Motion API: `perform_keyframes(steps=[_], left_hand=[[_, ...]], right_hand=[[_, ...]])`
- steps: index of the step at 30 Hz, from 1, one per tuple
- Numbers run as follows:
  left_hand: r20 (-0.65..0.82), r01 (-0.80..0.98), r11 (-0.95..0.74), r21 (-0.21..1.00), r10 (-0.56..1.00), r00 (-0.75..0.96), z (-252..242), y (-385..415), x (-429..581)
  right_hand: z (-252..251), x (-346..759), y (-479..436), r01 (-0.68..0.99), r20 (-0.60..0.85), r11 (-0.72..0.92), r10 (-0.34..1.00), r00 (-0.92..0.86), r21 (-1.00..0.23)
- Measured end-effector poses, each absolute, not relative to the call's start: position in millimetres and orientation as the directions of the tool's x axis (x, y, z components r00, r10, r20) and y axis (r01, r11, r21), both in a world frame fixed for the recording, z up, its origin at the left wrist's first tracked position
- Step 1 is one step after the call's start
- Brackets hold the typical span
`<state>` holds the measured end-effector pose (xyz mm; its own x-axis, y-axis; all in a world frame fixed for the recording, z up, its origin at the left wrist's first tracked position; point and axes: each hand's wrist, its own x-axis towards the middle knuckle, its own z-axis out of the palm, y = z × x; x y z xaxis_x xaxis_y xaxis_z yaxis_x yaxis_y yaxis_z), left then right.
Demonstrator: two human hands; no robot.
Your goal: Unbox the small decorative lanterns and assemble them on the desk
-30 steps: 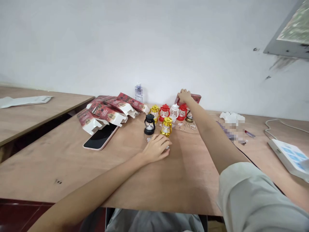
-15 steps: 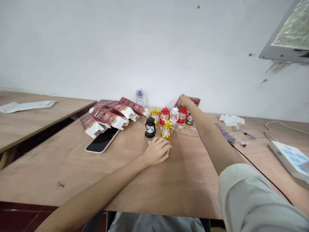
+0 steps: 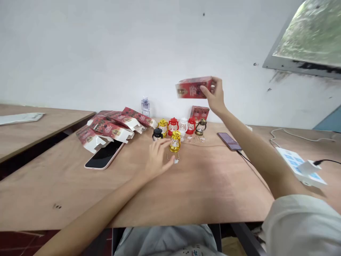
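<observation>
Red box (image 3: 189, 89) hangs in the air just right of the frame's upper middle, clamped between the thumb and fingers of the right hand (image 3: 217, 99); it is a little blurred, and I cannot tell whether anything is inside. The left hand (image 3: 156, 158) is near the middle of the frame with thumb and fingers apart, holding nothing that I can see. Its fingertips come up beside the front gold lantern (image 3: 175, 143), though whether they touch is hard to say, and its thumb is by a small white piece (image 3: 176, 161) on the table (image 3: 186, 199). As for how far things are along, one box is off the table, while a second red box (image 3: 200, 112) leans at the wall, right of centre. Seven lanterns stand upright outside any box: the front gold one, a black lantern (image 3: 157, 133) partly hidden by the left hand, and behind them a row of gold (image 3: 163, 124), red, white, red and dark bronze (image 3: 201, 127). None of these appears boxed yet, so that part looks undone. At centre left, a heap of red boxes (image 3: 110, 128) lies with white end flaps open, partly over a phone (image 3: 103, 156), apparently untouched by either hand.
</observation>
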<state>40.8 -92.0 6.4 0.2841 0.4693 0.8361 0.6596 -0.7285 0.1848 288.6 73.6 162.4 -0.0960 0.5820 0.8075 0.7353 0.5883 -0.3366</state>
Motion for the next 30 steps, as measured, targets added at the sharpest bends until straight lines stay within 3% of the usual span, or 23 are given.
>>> perform_keyframes(steps=[3, 6, 10, 18, 21, 25, 30], left_hand=[[0.788, 0.586, -0.669, 0.457, 0.61, 0.082, 23.1, -100.0, 37.3], [0.608, 0.325, -0.586, 0.742, 0.793, 0.041, 27.0, -104.2, 41.1], [0.356, 0.054, -0.356, 0.933, 0.934, 0.002, 21.3, -103.7, 45.9], [0.066, -0.241, -0.053, 0.969, 0.997, 0.044, 7.2, -89.9, 35.3], [-0.016, -0.331, 0.03, 0.943, 0.999, 0.045, 2.2, -85.6, 33.7], [-0.079, -0.405, 0.078, 0.911, 0.997, 0.014, 2.4, -84.7, 34.1], [-0.141, -0.453, 0.129, 0.882, 0.99, 0.008, 4.9, -85.9, 33.4]], right_hand=[[116.6, 268.2, -5.0, 0.495, 0.766, 0.645, 0.639, 0.068, -0.582], [58.0, 241.4, -68.2, 0.27, 0.608, 0.567, 0.788, 0.1, -0.778], [5.7, 222.4, -101.6, 0.067, 0.5, 0.496, 0.857, 0.124, -0.866], [-12.6, 239.7, -76.7, -0.118, 0.355, 0.373, 0.923, 0.153, -0.92], [-9.4, 245.7, -75.4, 0.004, 0.462, 0.468, 0.871, 0.166, -0.884], [-3.4, 250.1, -81.8, 0.244, 0.589, 0.567, 0.808, 0.021, -0.786], [-3.8, 249.6, -86.3, 0.304, 0.62, 0.608, 0.782, -0.068, -0.734]])
